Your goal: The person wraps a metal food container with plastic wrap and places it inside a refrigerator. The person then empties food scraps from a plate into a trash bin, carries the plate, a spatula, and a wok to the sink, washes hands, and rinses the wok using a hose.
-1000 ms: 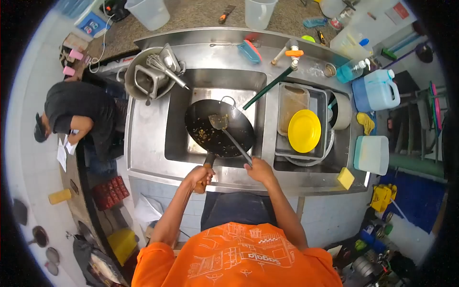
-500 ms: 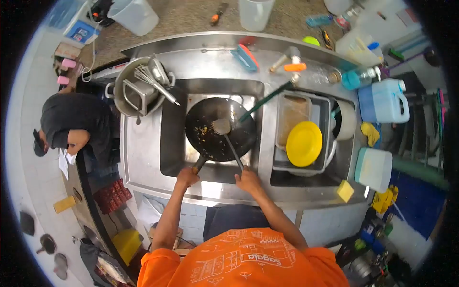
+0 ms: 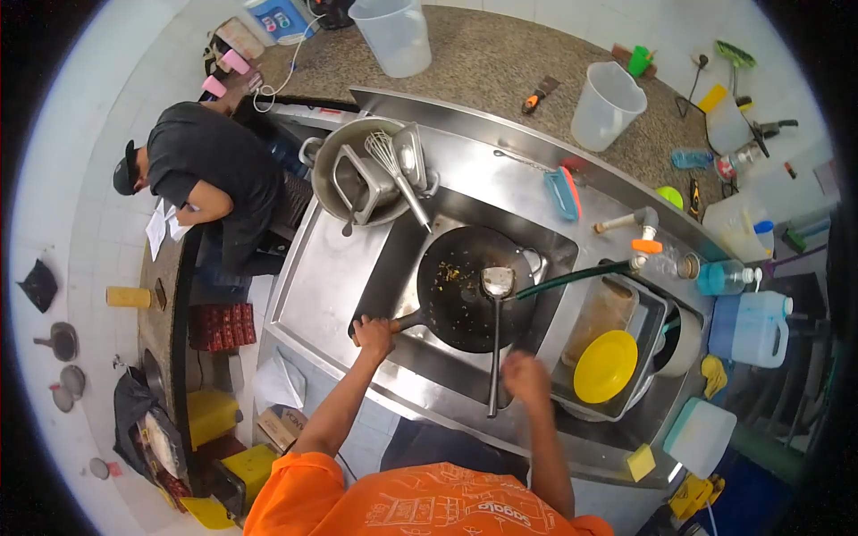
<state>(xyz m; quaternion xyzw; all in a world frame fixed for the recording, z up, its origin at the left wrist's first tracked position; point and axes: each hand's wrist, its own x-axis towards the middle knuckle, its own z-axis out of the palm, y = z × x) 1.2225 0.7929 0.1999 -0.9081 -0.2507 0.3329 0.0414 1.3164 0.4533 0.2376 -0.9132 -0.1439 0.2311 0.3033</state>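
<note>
A dark wok [image 3: 451, 308] with several yellow food scraps sits in the left sink basin [image 3: 393, 268]. My left hand [image 3: 373, 337] is closed around the wok's handle at the basin's near-left side. A long-handled metal spatula [image 3: 495, 357] leans with its blade inside the wok and its handle toward me. Just right of that handle is my right hand [image 3: 525, 377], apart from it and smeared by motion, so its fingers are unclear. A green hose [image 3: 572, 278] runs from the tap [image 3: 643, 246] to the wok's right side.
Left of the basin stands a big pot [image 3: 335, 147] with metal pans and a whisk [image 3: 398, 174]. In the right basin, a yellow plate [image 3: 606, 366] lies on plastic tubs. Bottles and a sponge [image 3: 641, 463] line the right side. Another person [image 3: 210, 170] leans over papers at left.
My right hand has let go of the spatula and moved right. The view has turned, and my left hand still grips the wok's handle.
</note>
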